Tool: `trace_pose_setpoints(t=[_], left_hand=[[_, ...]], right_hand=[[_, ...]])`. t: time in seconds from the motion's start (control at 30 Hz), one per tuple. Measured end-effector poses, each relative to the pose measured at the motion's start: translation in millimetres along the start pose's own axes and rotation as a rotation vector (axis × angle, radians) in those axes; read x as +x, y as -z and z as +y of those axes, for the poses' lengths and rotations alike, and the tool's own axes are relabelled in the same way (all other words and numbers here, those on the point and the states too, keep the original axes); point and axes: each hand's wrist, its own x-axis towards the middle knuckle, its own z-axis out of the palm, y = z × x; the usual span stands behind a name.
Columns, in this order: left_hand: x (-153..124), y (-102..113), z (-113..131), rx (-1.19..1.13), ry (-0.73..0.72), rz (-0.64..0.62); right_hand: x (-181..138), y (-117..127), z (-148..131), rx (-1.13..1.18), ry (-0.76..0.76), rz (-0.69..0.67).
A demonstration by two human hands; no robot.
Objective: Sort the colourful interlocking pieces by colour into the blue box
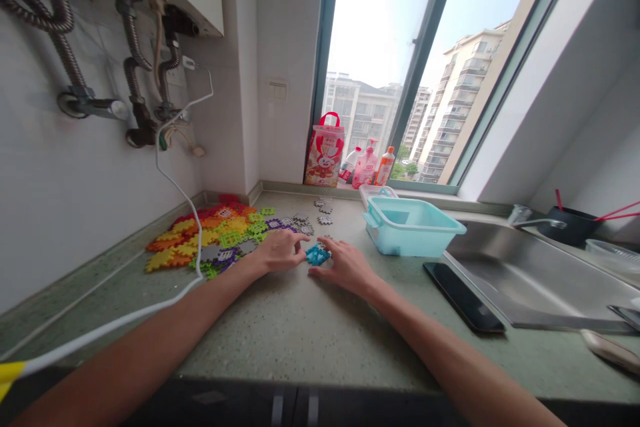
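Observation:
A small cluster of blue interlocking plastic pieces (pixel 317 254) lies on the counter between my two hands. My left hand (pixel 281 251) is at its left edge, with the index finger stretched over and the thumb beside the blue; the other fingers are curled. From the right, my right hand (pixel 347 267) grips the cluster between thumb and fingers. How many blue pieces there are, I cannot make out. Grey interlocking pieces (pixel 325 220) lie just beyond my fingers. To the left spreads a colour-sorted heap of similar pieces, including yellow ones (pixel 163 260), green ones (pixel 231 238) and purple ones (pixel 226 255).
A light-blue plastic tub (pixel 410 240) stands right of my hands, its lid (pixel 377 193) behind it. A black phone (pixel 463 297) lies before the steel sink (pixel 530 267). A white cable (pixel 165 300) crosses the left side. Bottles (pixel 366 167) line the sill.

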Motion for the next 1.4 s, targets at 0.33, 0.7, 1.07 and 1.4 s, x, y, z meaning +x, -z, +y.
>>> trace_pose_setpoints(t=[0.33,0.7,1.07,1.4], left_hand=[[3,4,-16,-0.045,0.137,0.189],[7,-7,-23,0.026,0.093,0.166],[6,-12,-27,0.137,0.089,0.127],[5,-12,-27,0.149,0.057,0.028]], right_hand=[[5,19,2,-0.114,0.104,0.122],[-5,123,101,-0.553,-0.359,0.816],[-2,107,60,-0.383,0.043,0.778],[16,-6,64,-0.005,0.125,-0.052]])
